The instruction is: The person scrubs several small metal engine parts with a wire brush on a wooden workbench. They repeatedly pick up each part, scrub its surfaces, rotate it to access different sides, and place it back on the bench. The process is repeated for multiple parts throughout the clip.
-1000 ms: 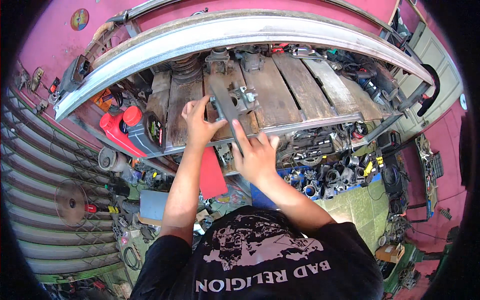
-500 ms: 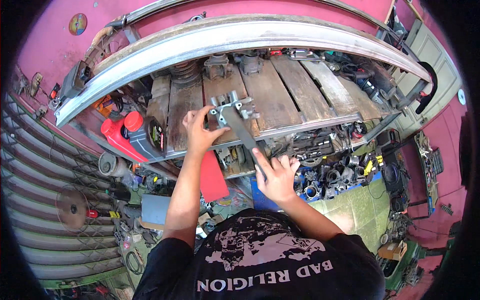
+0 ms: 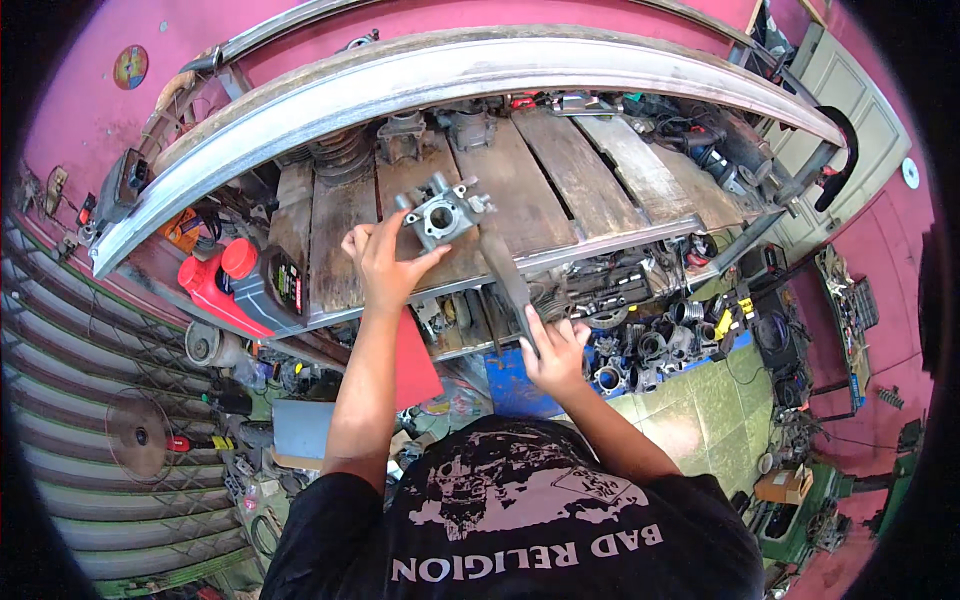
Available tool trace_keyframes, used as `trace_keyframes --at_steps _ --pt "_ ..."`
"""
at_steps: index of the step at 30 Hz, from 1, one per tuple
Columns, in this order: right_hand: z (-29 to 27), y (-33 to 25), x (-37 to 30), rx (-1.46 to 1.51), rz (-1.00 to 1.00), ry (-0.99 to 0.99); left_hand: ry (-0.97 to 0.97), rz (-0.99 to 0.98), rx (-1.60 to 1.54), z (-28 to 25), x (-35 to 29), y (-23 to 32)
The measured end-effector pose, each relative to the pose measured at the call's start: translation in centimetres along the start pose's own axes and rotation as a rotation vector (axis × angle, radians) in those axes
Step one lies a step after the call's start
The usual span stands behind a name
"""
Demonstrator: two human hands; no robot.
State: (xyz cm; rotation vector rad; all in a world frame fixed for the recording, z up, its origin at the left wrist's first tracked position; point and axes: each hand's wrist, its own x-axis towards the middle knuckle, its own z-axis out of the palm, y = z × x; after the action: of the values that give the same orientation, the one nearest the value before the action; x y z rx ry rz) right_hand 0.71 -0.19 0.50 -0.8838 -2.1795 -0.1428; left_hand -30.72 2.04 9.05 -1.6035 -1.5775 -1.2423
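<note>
My left hand (image 3: 384,265) grips a grey metal carburetor body (image 3: 460,226) by its near left side, thumb and fingers around its edge. The part is held up over the wooden planks of the bench, its flat face with a round bore turned up. My right hand (image 3: 556,354) is closed around the near end of a long, flat grey file (image 3: 508,277), index finger stretched along it. The file's far end lies beside the carburetor's right edge; whether the two touch, I cannot tell.
The plank bench (image 3: 600,200) carries a finned cylinder (image 3: 342,155) and other engine parts along its back. Oil bottles (image 3: 268,280) stand at its left end. A pale metal beam (image 3: 450,75) arches over it. Many metal parts (image 3: 660,345) lie on a blue sheet below.
The file has slid off the carburetor's face toward me and to the right, uncovering the bore. My right hand has drawn back slightly. The whole view has shifted a little.
</note>
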Motion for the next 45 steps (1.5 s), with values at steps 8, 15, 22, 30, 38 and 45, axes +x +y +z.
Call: trace_keyframes --at_steps 8,15,22,30,38,45 --pt "-2.7 -0.3 9.7 0.757 0.466 -0.045 -0.001 0.005 0.02 0.2 -0.9 -0.7" --pt "-0.6 2.3 4.1 0.658 0.296 -0.13 -0.009 0.053 0.091 -0.2 0.3 0.3" --pt "-1.5 4.1 4.9 0.984 0.507 -0.077 -0.018 0.03 0.072 -0.2 0.2 0.9" --pt "-1.1 3.5 11.3 0.786 0.341 -0.116 -0.121 -0.212 0.136 -1.1 4.3 3.2" --pt "0.9 1.5 13.2 0.347 0.096 -0.038 -0.439 -0.584 0.027 -0.1 8.1 -0.2" --pt "5.5 -1.2 13.4 0.105 0.067 -0.073 -0.434 -0.78 -0.202 1.4 6.0 -6.8"
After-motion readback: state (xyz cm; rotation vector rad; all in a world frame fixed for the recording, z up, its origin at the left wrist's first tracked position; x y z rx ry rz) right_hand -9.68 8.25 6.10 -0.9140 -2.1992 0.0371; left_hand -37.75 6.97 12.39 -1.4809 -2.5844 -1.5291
